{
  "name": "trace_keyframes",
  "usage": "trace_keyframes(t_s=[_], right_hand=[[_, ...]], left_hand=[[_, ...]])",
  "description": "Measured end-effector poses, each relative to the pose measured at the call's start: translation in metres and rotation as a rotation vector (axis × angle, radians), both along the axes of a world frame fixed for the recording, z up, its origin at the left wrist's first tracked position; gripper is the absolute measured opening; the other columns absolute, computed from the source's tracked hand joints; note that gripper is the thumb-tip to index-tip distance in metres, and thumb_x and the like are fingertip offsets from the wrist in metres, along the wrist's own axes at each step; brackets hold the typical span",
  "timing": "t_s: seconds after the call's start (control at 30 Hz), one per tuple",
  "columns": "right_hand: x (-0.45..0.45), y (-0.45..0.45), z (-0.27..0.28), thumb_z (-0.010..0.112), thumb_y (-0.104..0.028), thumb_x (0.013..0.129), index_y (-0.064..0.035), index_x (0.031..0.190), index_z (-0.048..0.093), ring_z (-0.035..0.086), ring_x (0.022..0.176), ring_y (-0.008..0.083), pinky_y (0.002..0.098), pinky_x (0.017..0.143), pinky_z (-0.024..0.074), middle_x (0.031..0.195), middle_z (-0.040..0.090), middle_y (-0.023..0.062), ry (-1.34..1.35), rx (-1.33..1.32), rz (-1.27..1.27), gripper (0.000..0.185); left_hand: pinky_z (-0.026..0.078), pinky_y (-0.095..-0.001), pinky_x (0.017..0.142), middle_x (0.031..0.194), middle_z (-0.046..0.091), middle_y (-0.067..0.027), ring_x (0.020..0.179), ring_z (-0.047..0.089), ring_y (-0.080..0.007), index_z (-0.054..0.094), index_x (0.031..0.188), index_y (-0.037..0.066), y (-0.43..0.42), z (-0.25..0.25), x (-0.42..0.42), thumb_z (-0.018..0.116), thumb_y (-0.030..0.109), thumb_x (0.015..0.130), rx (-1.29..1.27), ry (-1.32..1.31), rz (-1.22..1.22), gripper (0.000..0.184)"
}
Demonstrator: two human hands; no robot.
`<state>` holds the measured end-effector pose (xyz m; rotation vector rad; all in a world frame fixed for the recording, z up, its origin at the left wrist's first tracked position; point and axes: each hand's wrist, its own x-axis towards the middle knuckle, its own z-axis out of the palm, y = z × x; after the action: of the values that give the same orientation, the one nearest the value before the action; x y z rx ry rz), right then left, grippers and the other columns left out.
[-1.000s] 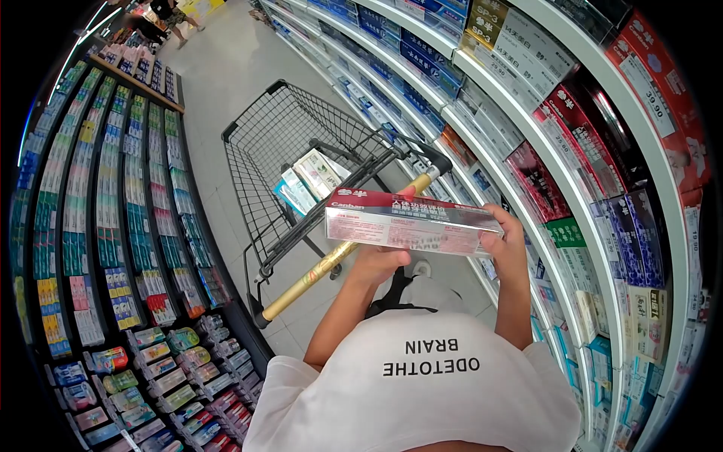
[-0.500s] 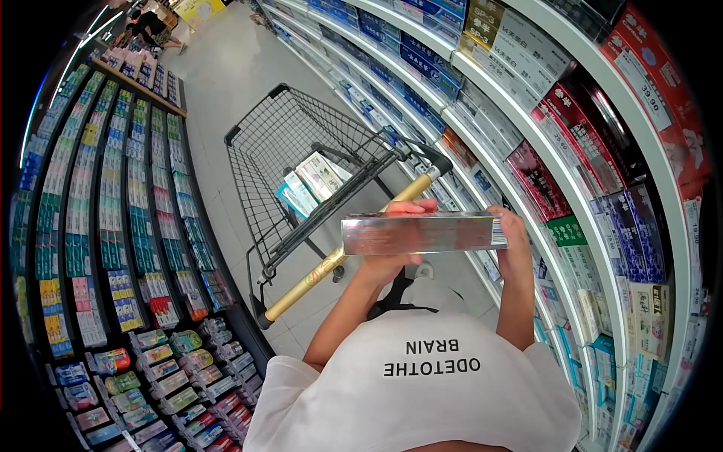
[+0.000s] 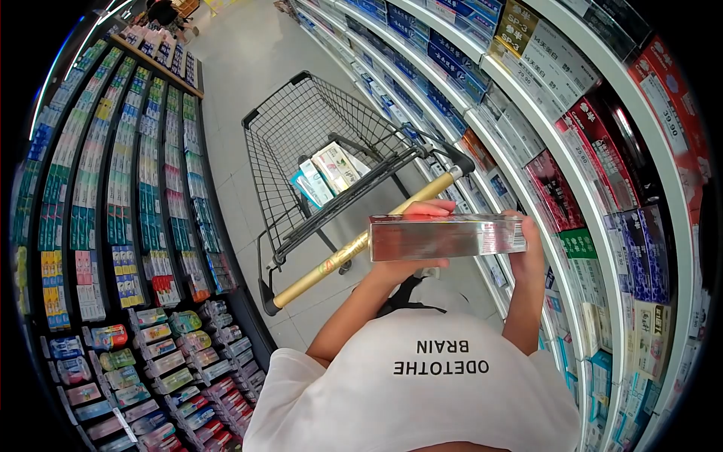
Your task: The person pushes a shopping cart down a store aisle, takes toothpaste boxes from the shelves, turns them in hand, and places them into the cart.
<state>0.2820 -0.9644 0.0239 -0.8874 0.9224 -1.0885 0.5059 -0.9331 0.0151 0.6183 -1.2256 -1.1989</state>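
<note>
A shiny silver and red box (image 3: pixel 448 239) is held level between my two hands, its narrow reflective side facing the camera. My left hand (image 3: pixel 399 271) grips it around the left part, with fingers over the top edge and the thumb side below. At the right end, my right hand (image 3: pixel 527 248) holds the box near a barcode. Beyond the box stands a shopping cart (image 3: pixel 301 143) with a gold handle (image 3: pixel 331 264). Several white and teal boxes (image 3: pixel 331 172) lie inside the cart.
Shelves of boxed goods (image 3: pixel 591 147) curve along the right. A rack of hanging toothbrush packs (image 3: pixel 90 181) lines the left. Tiled floor (image 3: pixel 241 53) runs between them. A person (image 3: pixel 166 15) is far off at the top left.
The box has turned from its printed face to a narrow silver side, and it has shifted right and slightly down in view. Both hands still hold it. The distant person has changed posture.
</note>
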Motion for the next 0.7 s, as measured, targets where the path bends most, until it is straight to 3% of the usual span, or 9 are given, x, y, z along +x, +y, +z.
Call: trace_keyframes(t_s=[0.3, 0.53, 0.63, 0.7], right_hand=[[-0.010, 0.002, -0.001, 0.056, -0.046, 0.084, 0.0039, 0.104, 0.058, 0.058, 0.083, 0.0139, 0.0266, 0.078, 0.0426, 0.091, 0.062, 0.0083, 0.039, -0.046, -0.044, 0.053], [-0.012, 0.001, 0.024, 0.057, -0.050, 0.082, 0.0008, 0.091, 0.055, 0.050, 0.073, 0.0070, 0.0197, 0.067, 0.0367, 0.079, 0.055, 0.0014, 0.129, -0.123, 0.033, 0.051], [-0.022, -0.001, 0.026, 0.056, -0.059, 0.080, 0.0066, 0.105, 0.056, 0.057, 0.084, 0.0137, 0.0268, 0.079, 0.0424, 0.093, 0.061, 0.0091, 0.265, -0.172, 0.061, 0.070], [-0.022, -0.002, 0.034, 0.057, -0.061, 0.078, 0.0058, 0.098, 0.056, 0.053, 0.079, 0.0108, 0.0230, 0.073, 0.0395, 0.086, 0.057, 0.0050, 0.269, -0.168, 0.092, 0.070]], left_hand=[[0.045, -0.0384, 0.091, 0.124, 0.048, -0.0167, 0.108, 0.051, -0.0221, 0.048, 0.115, 0.008, -0.003, -0.003, 0.000, 0.084, 0.032, 0.062, 0.000, 0.022, -0.057, 0.069], [0.046, -0.0397, 0.090, 0.122, 0.049, -0.0174, 0.111, 0.051, -0.0243, 0.048, 0.115, 0.007, -0.007, -0.005, -0.008, 0.084, 0.038, 0.060, -0.021, 0.062, -0.061, 0.073], [0.046, -0.0404, 0.090, 0.122, 0.049, -0.0173, 0.112, 0.050, -0.0252, 0.047, 0.115, 0.008, -0.010, -0.003, -0.011, 0.084, 0.039, 0.059, -0.026, 0.087, -0.083, 0.074], [0.045, -0.0411, 0.091, 0.121, 0.050, -0.0156, 0.114, 0.049, -0.0256, 0.048, 0.116, 0.008, -0.009, -0.001, -0.013, 0.085, 0.034, 0.059, -0.008, 0.132, -0.102, 0.072]])
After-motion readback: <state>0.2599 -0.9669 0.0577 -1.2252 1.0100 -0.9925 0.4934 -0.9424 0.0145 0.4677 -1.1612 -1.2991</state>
